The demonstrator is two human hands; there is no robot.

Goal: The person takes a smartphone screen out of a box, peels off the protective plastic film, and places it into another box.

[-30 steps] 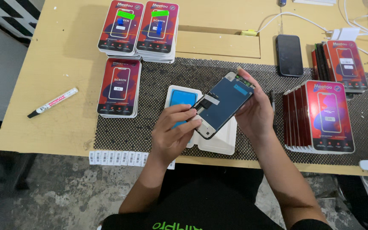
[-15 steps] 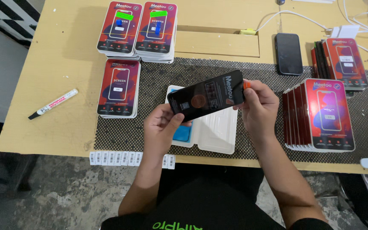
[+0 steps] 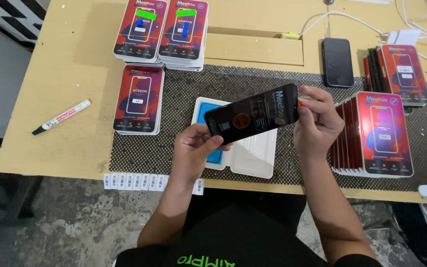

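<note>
Centrally, both hands are holding a black phone screen panel (image 3: 253,114) tilted above an open white tray (image 3: 253,155) on the table (image 3: 75,64). The left hand (image 3: 193,148) is pinching its near-left end between its fingers, while the right hand (image 3: 317,121) is pinching its right end. Red boxes (image 3: 379,133) are standing at the right.

Both bare forearms reach up from the bottom edge, elbows bent and angled inward. Left hand (image 3: 193,148) sits lower, fingers curled with the thumb on top, pinching. Right hand (image 3: 317,123) is raised higher, fingertips closed in a pinch.
</note>
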